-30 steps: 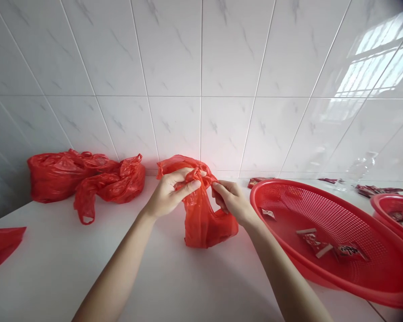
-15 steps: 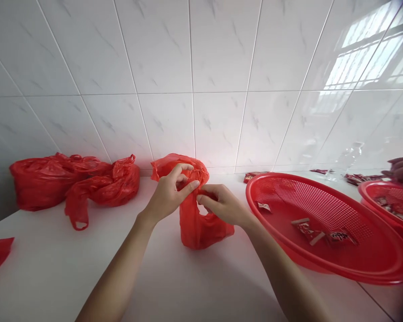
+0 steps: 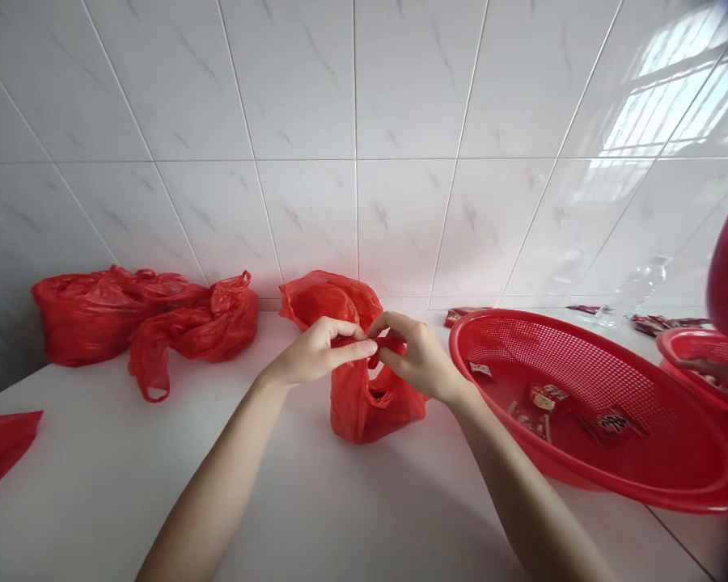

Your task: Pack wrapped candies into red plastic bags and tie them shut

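A small red plastic bag [image 3: 364,400] stands on the white counter [image 3: 97,469] in front of me, bulging with something inside. My left hand [image 3: 319,356] pinches one handle of the bag between thumb and fingers. My right hand [image 3: 416,356] pinches the other handle close beside it. The two hands meet above the bag's mouth, fingertips almost touching. The handles are twisted together between them.
A big red perforated basket [image 3: 612,485] with a few small packets [image 3: 546,398] sits at the right. A second red basket [image 3: 704,352] and another person's hand [image 3: 719,373] are at the far right. Filled red bags [image 3: 139,315] lie against the tiled wall at the left.
Both hands have come together and lowered onto the bag's handles. The packets in the big basket have shifted. The other person's hand at the far right has moved down to the second basket.
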Demonstrator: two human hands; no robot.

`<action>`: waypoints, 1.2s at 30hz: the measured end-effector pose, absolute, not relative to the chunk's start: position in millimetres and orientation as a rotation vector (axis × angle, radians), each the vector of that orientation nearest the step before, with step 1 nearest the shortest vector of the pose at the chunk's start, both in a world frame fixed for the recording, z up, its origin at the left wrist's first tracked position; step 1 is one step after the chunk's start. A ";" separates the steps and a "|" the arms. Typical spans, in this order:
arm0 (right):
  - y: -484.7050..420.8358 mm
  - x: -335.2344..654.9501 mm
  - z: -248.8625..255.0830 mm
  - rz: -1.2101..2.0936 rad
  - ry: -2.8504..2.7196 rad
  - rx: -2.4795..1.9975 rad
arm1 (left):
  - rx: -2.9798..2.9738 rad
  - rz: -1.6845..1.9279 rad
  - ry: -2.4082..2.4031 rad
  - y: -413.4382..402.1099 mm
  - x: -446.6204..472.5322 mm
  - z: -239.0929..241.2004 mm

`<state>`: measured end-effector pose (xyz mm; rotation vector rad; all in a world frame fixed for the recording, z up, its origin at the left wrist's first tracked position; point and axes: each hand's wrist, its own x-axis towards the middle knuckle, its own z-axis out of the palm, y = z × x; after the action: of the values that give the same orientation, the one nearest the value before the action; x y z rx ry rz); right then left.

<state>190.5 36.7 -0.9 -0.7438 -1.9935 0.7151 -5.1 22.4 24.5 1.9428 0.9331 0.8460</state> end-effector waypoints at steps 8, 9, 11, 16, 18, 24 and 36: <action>44.6 194.0 -6.2 0.489 -2.042 -0.738 | 1.432 0.969 0.799 32.3 -4.2 15.6; 44.8 194.2 -6.3 0.468 -2.066 -0.734 | 1.381 0.975 0.777 32.7 -4.2 15.2; 44.5 193.9 -6.0 0.414 -2.102 -0.715 | 1.322 0.995 0.751 32.9 -4.0 15.1; 41.8 191.0 -6.2 0.240 -2.095 -0.583 | 1.292 1.017 0.756 33.0 -4.2 14.8; 40.6 189.8 -6.2 0.190 -2.043 -0.545 | 1.324 1.035 0.750 33.9 -4.7 14.1; 37.1 189.4 -1.8 0.356 -1.887 -0.531 | 1.611 1.117 0.803 36.4 -6.4 12.8; 36.9 217.6 15.9 0.699 -2.101 -0.635 | 1.649 1.267 0.903 59.0 -23.0 -0.5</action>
<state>217.6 36.9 15.9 -0.6352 -2.1008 0.6985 -23.0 59.0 -0.5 1.6485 0.9030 1.2669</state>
